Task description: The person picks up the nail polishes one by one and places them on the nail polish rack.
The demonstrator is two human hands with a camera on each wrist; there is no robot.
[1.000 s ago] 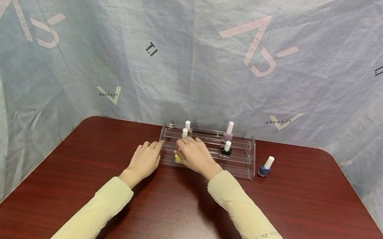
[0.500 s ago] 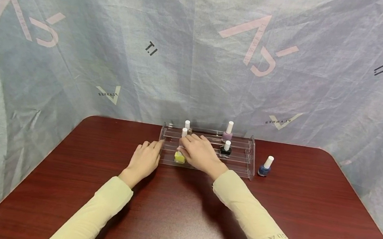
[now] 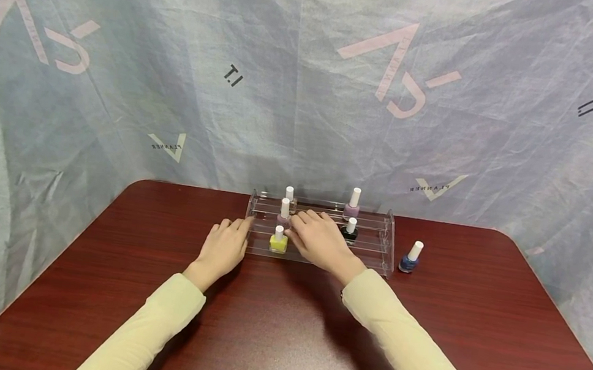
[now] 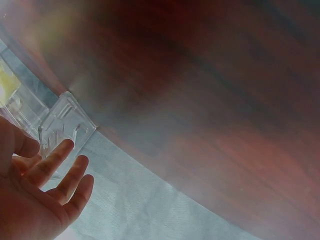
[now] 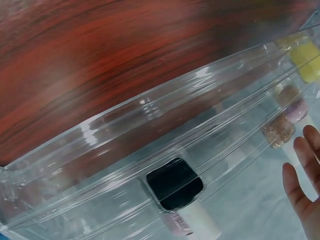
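Observation:
A clear tiered rack (image 3: 389, 246) stands at the back of the table. My left hand (image 3: 225, 245) rests at its left end; in the left wrist view its fingers are loosely extended beside the clear end panel (image 4: 75, 117). On the rack's left side stand a yellow nail polish bottle (image 3: 278, 244) in front, a mauve nail polish bottle (image 3: 283, 220) behind it, and a glittery brown bottle (image 5: 278, 131) at the rear. My right hand (image 3: 320, 241) hovers just right of the yellow and mauve bottles, holding nothing, its fingers relaxed and apart in the right wrist view.
Farther right on the rack are a black nail polish bottle (image 3: 348, 233) and a light purple one (image 3: 351, 211) behind it. A blue nail polish bottle (image 3: 408, 264) stands on the table (image 3: 278, 331) beyond the rack's right end. A grey cloth (image 3: 308, 88) hangs behind.
My right hand has let go of the yellow nail polish bottle and drawn away to the right, uncovering it and the mauve one. The left hand has stayed at the rack's end.

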